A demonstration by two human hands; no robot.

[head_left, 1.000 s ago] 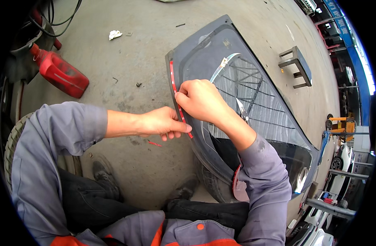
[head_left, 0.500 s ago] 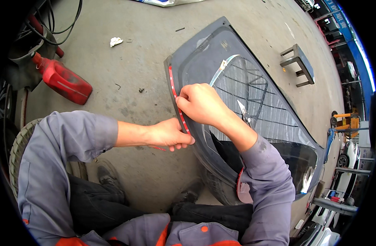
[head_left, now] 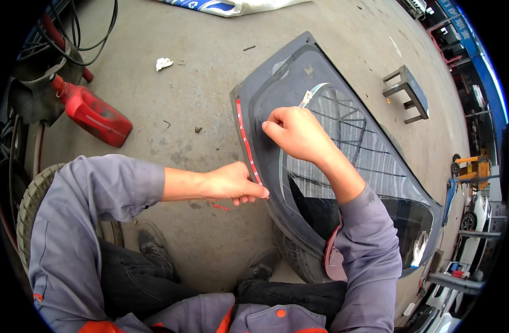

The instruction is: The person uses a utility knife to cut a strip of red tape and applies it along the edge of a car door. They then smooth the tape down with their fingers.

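Note:
A dark grey car panel with a large window point(head_left: 371, 150) lies tilted in front of me, resting over a tyre point(head_left: 295, 252). Along its left edge runs a strip of red-backed tape point(head_left: 244, 135). My left hand point(head_left: 235, 183) pinches the lower part of this strip at the panel's edge, and a short red tail hangs below the fingers. Above the panel, my right hand point(head_left: 299, 133) is curled closed, away from the strip, with nothing visible in it. Partly behind my right sleeve is a round, red-rimmed, pinkish piece point(head_left: 334, 258), perhaps a tape roll.
On the left, a red jug point(head_left: 96, 115) stands near black hoses and a tyre point(head_left: 35, 202). Crumpled white paper point(head_left: 163, 64) lies on the concrete floor. A small stool point(head_left: 407, 93) stands beyond the panel, and a printed sheet point(head_left: 227, 8) lies at the far edge.
My right hand has lifted off the tape strip and moved right over the panel. My left hand keeps its pinch. The utility knife seen on the glass is now hidden behind my right forearm.

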